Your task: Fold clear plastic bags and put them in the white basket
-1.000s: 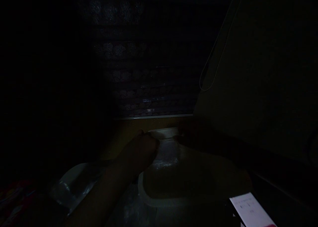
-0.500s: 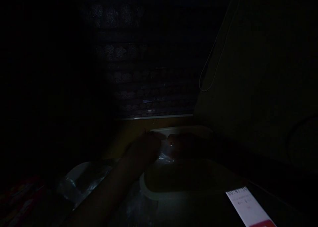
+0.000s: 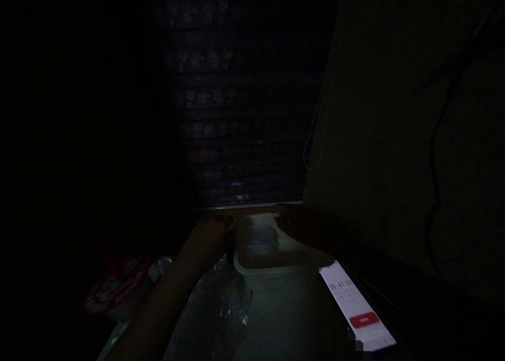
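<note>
The scene is very dark. A pale plastic tub [image 3: 272, 270] stands upright and uncovered in front of me, with a greyish patch [image 3: 258, 236] inside that I cannot make out. At the tub's left rear corner is my left hand [image 3: 213, 229]; its fingers bend down beside the rim and are mostly lost in shadow. Over the rear right rim reaches my right hand [image 3: 294, 220], palm down, fingers stretched out and slightly apart. Crumpled clear plastic [image 3: 232, 308] lies against the tub's left side.
A lit phone [image 3: 355, 306] showing a running timer lies right of the tub. To the left sits a red patterned packet [image 3: 118, 284]. Behind is a dark patterned blind [image 3: 236, 113] with a hanging cord [image 3: 313, 166], and a wall [image 3: 394, 156] rises on the right.
My hands have moved apart, from together over the tub around shiny clear plastic to opposite sides of its rim. The plastic no longer shows between them. The camera view has shifted.
</note>
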`<state>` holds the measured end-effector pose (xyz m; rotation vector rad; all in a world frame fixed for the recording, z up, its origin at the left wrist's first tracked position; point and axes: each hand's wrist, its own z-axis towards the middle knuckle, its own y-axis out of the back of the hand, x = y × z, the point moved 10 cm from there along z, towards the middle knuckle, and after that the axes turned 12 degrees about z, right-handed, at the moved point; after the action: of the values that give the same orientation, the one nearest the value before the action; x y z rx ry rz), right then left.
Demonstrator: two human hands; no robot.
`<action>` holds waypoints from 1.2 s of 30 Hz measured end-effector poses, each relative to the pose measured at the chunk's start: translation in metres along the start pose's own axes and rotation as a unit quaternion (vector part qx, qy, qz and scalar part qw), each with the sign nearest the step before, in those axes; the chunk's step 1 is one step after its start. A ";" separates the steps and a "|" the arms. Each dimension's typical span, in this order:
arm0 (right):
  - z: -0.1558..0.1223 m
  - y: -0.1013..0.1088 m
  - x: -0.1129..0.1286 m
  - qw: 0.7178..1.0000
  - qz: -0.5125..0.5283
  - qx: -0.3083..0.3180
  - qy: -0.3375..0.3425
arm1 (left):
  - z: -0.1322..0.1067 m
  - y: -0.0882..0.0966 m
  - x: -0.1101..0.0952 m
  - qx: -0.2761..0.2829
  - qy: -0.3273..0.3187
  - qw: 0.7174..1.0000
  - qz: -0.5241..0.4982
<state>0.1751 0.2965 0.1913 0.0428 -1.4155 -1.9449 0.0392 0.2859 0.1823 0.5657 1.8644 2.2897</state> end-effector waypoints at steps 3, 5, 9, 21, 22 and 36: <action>-0.020 0.013 0.032 0.998 0.040 -0.044 0.031 | -0.029 0.007 -0.004 -0.010 0.029 0.999 0.017; -0.038 0.009 0.051 0.995 0.071 -0.050 0.049 | -0.051 0.011 -0.007 -0.036 0.051 0.998 0.011; -0.077 -0.021 0.063 0.990 0.128 -0.045 0.024 | -0.096 0.000 -0.017 -0.070 0.084 0.993 -0.034; -0.153 -0.124 0.060 0.990 0.134 0.019 -0.040 | -0.141 -0.082 -0.076 0.008 0.019 0.999 0.033; -0.155 -0.127 0.061 0.991 0.129 0.022 -0.037 | -0.142 -0.084 -0.074 0.009 0.023 0.999 0.041; -0.138 -0.150 0.075 0.990 0.137 0.040 0.002 | -0.141 -0.117 -0.075 0.055 0.037 0.996 0.053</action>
<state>0.0983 0.1626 0.0382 -0.1060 -1.4158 -1.6641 0.0413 0.1583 0.0311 0.6159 2.0525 2.3136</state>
